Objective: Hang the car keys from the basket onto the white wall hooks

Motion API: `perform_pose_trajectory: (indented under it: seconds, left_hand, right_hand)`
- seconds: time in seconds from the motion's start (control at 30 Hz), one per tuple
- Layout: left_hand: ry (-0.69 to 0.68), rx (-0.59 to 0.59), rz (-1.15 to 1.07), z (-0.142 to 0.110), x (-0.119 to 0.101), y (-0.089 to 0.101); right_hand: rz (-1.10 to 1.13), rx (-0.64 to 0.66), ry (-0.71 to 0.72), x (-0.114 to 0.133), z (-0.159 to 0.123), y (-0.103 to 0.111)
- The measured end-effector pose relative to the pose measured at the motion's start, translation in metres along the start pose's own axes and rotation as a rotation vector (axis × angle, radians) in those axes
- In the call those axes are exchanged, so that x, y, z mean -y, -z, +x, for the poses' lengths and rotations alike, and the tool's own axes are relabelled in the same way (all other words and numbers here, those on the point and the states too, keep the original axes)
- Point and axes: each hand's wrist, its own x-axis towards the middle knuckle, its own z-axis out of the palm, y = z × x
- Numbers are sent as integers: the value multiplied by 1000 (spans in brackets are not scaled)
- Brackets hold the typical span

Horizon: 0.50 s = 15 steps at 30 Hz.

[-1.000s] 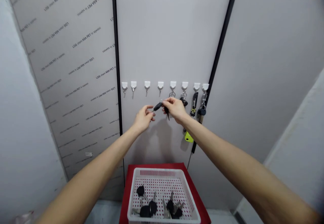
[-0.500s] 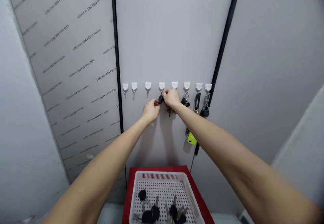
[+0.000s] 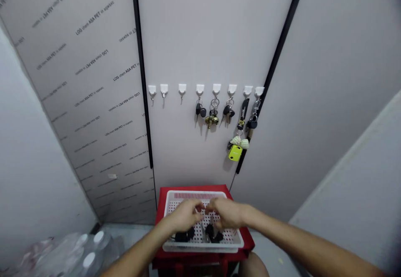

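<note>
Indoors, viewed from the head camera, two bare hands reach over a white basket (image 3: 200, 248) on a red surface (image 3: 249, 241), below a row of eight white hooks on a pale wall panel (image 3: 206, 26). By the hooks, the hanging of keys looks a little past halfway: five are filled, carrying black-headed keys (image 3: 200, 110), a brass-coloured bunch (image 3: 212, 119), another dark set (image 3: 228, 112), a black strap (image 3: 243, 112) with a yellow-green tag (image 3: 235, 153), and a further set (image 3: 252, 123) at the far right. Three bare hooks (image 3: 164, 89) remain at the left end, and two clusters of loose keys, one to the left (image 3: 184, 235) and one to the right (image 3: 213, 233), lie in the basket. The left hand (image 3: 199, 211) is loosely curled, thumb and fingertips apart, with nothing visible in its grasp. Facing it, the right hand (image 3: 213, 214) bends downward, fingers parted, near the right cluster; whether it touches a key cannot be told
</note>
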Motion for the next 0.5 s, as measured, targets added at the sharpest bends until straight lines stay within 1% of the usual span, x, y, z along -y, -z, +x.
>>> perform_pose_trajectory:
  seconds: [0.03, 0.07, 0.13, 0.27, 0.37, 0.43, 0.5]
  left_hand:
    - [16, 49, 12, -4, 2, -9]
    - [29, 82, 19, -8, 2, -17]
    - [42, 103, 29, -12, 3, -27]
    - [73, 81, 64, -14, 3, -35]
    - [113, 69, 87, -14, 4, -36]
    - [138, 57, 111, -14, 3, -36]
    - [164, 28, 148, -13, 4, -36]
  right_hand:
    - [15, 65, -32, -2, -5, -16]
    - [44, 98, -60, -3, -8, -28]
    - [121, 98, -101, -6, -13, -41]
    - [221, 35, -146, -8, -15, -44]
    - [245, 50, -145, -10, -13, -46]
    - [261, 41, -147, -11, -11, -52]
    - [284, -3, -158, -12, -7, -60]
